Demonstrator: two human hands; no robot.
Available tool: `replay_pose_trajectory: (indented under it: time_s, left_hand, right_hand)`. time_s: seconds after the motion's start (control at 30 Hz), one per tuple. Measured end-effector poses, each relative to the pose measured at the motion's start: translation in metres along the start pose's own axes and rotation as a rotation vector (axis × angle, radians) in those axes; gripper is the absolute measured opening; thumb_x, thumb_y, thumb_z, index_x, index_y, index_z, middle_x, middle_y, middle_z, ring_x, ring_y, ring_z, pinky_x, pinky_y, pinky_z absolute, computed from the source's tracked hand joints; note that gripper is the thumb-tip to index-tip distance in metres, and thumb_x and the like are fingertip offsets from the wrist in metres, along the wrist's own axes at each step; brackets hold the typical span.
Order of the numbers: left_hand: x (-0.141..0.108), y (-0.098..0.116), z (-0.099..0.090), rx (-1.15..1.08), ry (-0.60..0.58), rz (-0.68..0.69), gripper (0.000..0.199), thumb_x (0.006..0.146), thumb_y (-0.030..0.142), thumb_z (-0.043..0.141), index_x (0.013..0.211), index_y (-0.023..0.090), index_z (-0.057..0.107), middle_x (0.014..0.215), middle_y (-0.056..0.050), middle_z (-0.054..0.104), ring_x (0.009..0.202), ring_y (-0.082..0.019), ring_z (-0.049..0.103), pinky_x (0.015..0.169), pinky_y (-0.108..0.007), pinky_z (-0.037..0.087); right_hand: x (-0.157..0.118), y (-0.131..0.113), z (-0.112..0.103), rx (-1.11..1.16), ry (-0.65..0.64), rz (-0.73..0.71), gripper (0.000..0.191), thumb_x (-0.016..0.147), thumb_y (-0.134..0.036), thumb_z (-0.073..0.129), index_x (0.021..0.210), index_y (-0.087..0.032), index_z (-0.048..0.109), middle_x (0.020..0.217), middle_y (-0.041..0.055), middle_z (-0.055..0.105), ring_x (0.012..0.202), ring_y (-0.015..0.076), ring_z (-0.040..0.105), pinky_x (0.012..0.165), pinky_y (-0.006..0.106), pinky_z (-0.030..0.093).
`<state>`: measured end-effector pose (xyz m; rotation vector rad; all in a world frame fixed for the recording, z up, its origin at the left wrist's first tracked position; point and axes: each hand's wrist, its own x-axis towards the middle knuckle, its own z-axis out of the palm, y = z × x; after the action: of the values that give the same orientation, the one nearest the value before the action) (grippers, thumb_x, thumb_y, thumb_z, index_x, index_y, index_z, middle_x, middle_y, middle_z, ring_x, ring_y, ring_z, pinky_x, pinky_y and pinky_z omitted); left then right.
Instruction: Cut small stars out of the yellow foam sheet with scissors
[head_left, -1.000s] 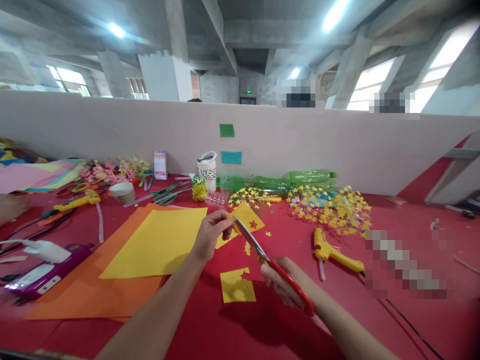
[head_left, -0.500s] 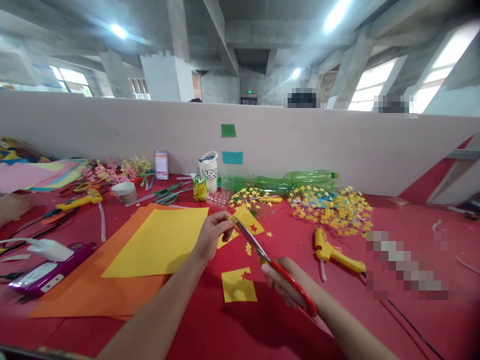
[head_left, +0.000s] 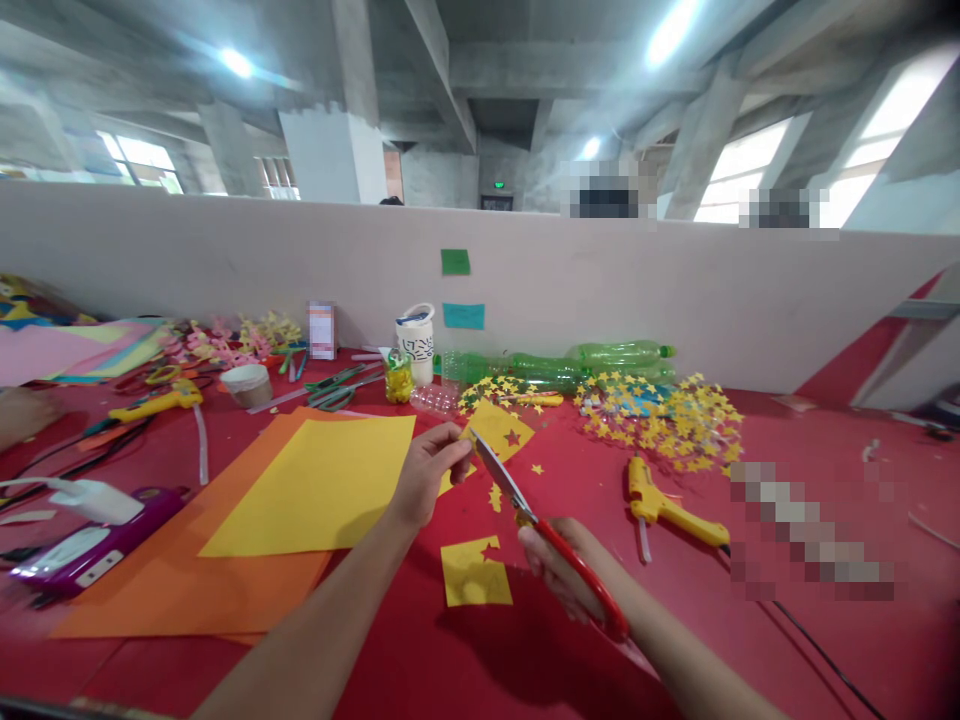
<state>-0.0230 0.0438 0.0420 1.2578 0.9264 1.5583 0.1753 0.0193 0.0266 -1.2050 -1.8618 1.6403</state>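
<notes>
My left hand (head_left: 433, 468) is closed in a pinch at the left edge of a yellow piece of paper (head_left: 496, 425) with a star-shaped hole. In my right hand (head_left: 566, 565) is a pair of red-handled scissors (head_left: 592, 590). Its blades point up and left, their tips at the paper beside my left fingertips. Another yellow paper square (head_left: 476, 588), with a star cutout at its top edge, lies below the blades. Under the pinched paper are yellow scraps (head_left: 495, 498) and a small loose star (head_left: 538, 469).
Yellow and orange sheets (head_left: 300, 500) lie at left, near a purple power strip (head_left: 67, 550). A yellow glue gun (head_left: 679, 515) rests at right. Behind stand star clusters (head_left: 675, 425), green bottles (head_left: 551, 372), a white cup (head_left: 247, 383) and a jar (head_left: 399, 380). Another person's hand (head_left: 26, 415) is far left.
The pinched yellow paper has turned, its star hole shifting up and right. Both hands and the scissors keep nearly the same place.
</notes>
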Motion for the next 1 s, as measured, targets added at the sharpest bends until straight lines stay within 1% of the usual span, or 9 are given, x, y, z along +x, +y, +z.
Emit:
replay_pose_trajectory:
  time_s: [0.27,0.5,0.67,1.0]
  left_hand:
    - [-0.001,0.0,0.001,0.017,-0.004,0.017,0.019,0.077,0.022,0.052,0.06,0.015,0.05,0.049,0.004,0.046,0.045,-0.007,0.04,0.045,-0.02,0.031]
    - [-0.001,0.0,0.0,0.004,0.001,0.02,0.018,0.076,0.021,0.052,0.059,0.015,0.05,0.049,0.004,0.047,0.044,-0.007,0.04,0.045,-0.02,0.031]
    - [-0.001,0.002,-0.001,-0.009,0.006,0.02,0.017,0.076,0.02,0.053,0.06,0.015,0.052,0.049,0.004,0.047,0.045,-0.007,0.041,0.045,-0.02,0.031]
    - [0.002,-0.001,-0.003,-0.091,0.092,-0.005,0.008,0.072,0.021,0.058,0.067,0.016,0.056,0.048,0.005,0.049,0.042,-0.006,0.04,0.041,-0.018,0.03]
  right_hand:
    - [0.001,0.004,0.001,0.006,0.011,0.002,0.049,0.076,-0.063,0.04,0.06,-0.017,0.041,0.034,-0.0085,0.03,0.024,0.0038,0.029,0.025,0.014,0.025]
    - [0.0,-0.001,0.0,-0.012,0.026,0.03,0.048,0.074,-0.062,0.043,0.059,-0.017,0.04,0.035,-0.0086,0.031,0.024,0.0038,0.03,0.024,0.014,0.025]
    - [0.0,-0.003,-0.001,-0.012,0.013,0.027,0.047,0.074,-0.061,0.044,0.059,-0.017,0.04,0.035,-0.0087,0.03,0.024,0.0043,0.029,0.024,0.015,0.025]
    - [-0.002,-0.007,-0.002,0.002,0.023,0.023,0.042,0.072,-0.054,0.054,0.057,-0.017,0.038,0.034,-0.0091,0.03,0.024,0.0039,0.029,0.025,0.014,0.023]
